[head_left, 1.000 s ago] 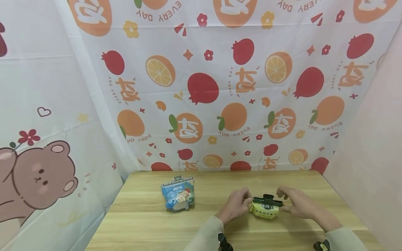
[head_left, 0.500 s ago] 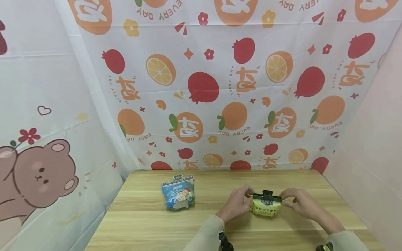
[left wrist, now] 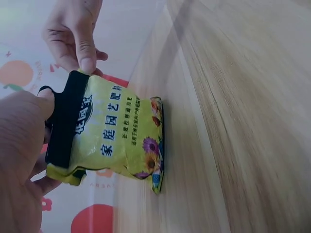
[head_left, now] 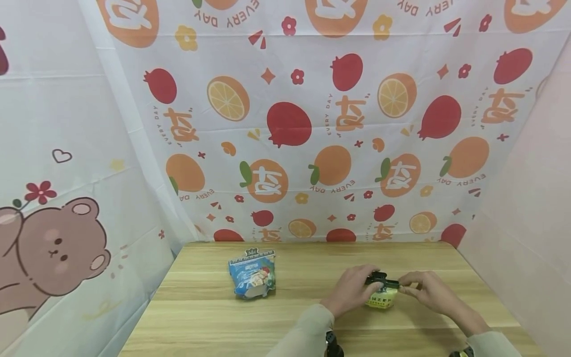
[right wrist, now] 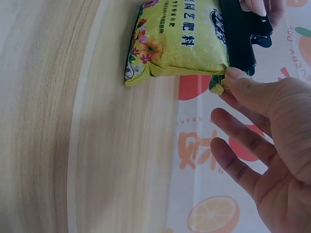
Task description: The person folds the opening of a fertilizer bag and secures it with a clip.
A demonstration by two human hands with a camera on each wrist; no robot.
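Note:
A small yellow fertilizer bag [head_left: 380, 300] with flower pictures stands on the table, its top gathered under a wide black clip [left wrist: 63, 128]. My left hand [head_left: 351, 290] holds the clip from the left, its thumb [left wrist: 46, 97] on the clip and its other fingers behind. On the opposite side, my right hand [head_left: 431, 293] pinches the bag's top corner beside the clip's end, between thumb [right wrist: 239, 75] and index finger. The remaining fingers of that hand are spread apart from the bag in the right wrist view.
A blue printed bag [head_left: 252, 277] with a clip along its top stands further left on the wooden table [head_left: 214, 327]. Fruit-patterned cloth [head_left: 285, 163] hangs behind the table's back edge, and a bear-print cloth [head_left: 62, 258] hangs at the left.
My left hand has shifted right, from the bag's top left corner onto the clip. My right fingers have closed on the right corner. The blue bag has stayed put.

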